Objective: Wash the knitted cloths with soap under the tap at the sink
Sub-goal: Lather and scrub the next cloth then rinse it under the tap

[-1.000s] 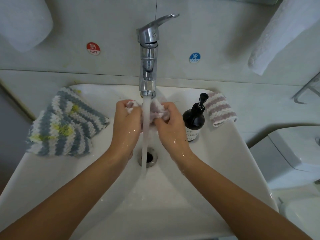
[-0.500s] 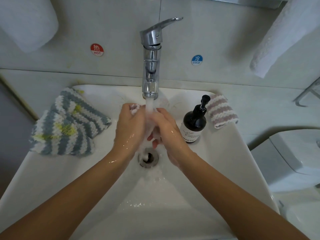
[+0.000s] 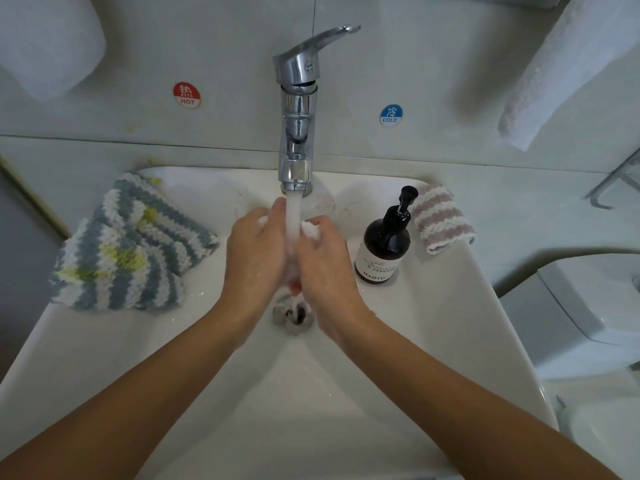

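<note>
Water runs from the chrome tap (image 3: 297, 109) into the white sink (image 3: 450, 323). My left hand (image 3: 254, 252) and my right hand (image 3: 325, 261) are pressed together under the stream, each gripping a small pink-and-white knitted cloth (image 3: 310, 229) squeezed between them. Only white bits of that cloth show above the fingers. Two blue, white and yellow striped knitted cloths (image 3: 135, 244) lie on the sink's left rim. Another pink-and-white striped cloth (image 3: 440, 218) lies folded on the right rim, behind the black soap pump bottle (image 3: 386, 240).
The drain (image 3: 293, 315) sits just below my hands. Red HOT (image 3: 187, 95) and blue COLD (image 3: 390, 115) stickers flank the tap on the wall. White towels (image 3: 568, 71) hang at upper right and upper left. A toilet lid (image 3: 588, 306) is at right.
My hands have closed together under the stream, bunching the cloth between the palms so that less of it shows. They have also dropped slightly toward the drain.
</note>
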Tool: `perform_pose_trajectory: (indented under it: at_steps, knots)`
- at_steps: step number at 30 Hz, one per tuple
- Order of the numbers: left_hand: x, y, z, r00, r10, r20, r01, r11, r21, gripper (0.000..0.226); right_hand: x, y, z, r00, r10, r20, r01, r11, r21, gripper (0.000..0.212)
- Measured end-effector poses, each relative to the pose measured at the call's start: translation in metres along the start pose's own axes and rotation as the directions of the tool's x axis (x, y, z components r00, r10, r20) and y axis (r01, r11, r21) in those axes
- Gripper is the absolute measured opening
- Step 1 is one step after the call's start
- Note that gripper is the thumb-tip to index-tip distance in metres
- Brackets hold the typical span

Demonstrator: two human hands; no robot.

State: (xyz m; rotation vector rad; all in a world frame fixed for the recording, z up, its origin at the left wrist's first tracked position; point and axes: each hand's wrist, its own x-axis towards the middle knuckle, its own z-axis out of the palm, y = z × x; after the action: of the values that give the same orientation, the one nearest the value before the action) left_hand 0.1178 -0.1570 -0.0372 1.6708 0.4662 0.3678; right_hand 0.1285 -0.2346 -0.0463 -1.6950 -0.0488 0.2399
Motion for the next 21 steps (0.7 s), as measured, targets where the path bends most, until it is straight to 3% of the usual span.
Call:
perform_pose_trajectory:
  at_steps: [4, 9, 13, 16, 19, 21]
  knots:
    - [0.006, -0.006, -0.001, 0.996, 0.007, 0.089, -0.018, 0.993, 0.115, 0.008, 0.001, 0.002, -0.005, 0.995, -0.061, -0.082, 0.068, 0.994, 0.090, 0.006]
    - [0.003, -0.002, -0.001, 0.989, -0.052, 0.140, 0.029, 0.986, 0.162, 0.016, -0.001, 0.000, -0.012, 0.987, -0.154, -0.040, 0.158, 0.978, 0.139, 0.036]
    - [0.006, 0.006, -0.003, 0.976, -0.136, 0.170, 0.105, 0.978, 0.178, 0.015, -0.002, -0.008, -0.015, 0.972, -0.234, -0.034, 0.236, 0.960, 0.153, 0.042]
    - [0.005, 0.009, -0.001, 0.966, -0.151, 0.211, 0.124, 0.983, 0.136, 0.030, -0.005, -0.012, -0.017, 0.980, -0.201, 0.002, 0.195, 0.954, 0.227, 0.036]
    - [-0.001, -0.001, 0.001, 0.986, -0.020, 0.163, -0.002, 0.990, 0.138, 0.034, -0.005, -0.007, -0.012, 0.992, -0.125, 0.011, 0.120, 0.970, 0.210, 0.006]
    - [-0.004, -0.007, 0.003, 0.996, 0.008, 0.094, -0.018, 0.994, 0.110, 0.034, -0.003, 0.000, -0.007, 0.998, -0.056, -0.017, 0.058, 0.990, 0.130, 0.021]
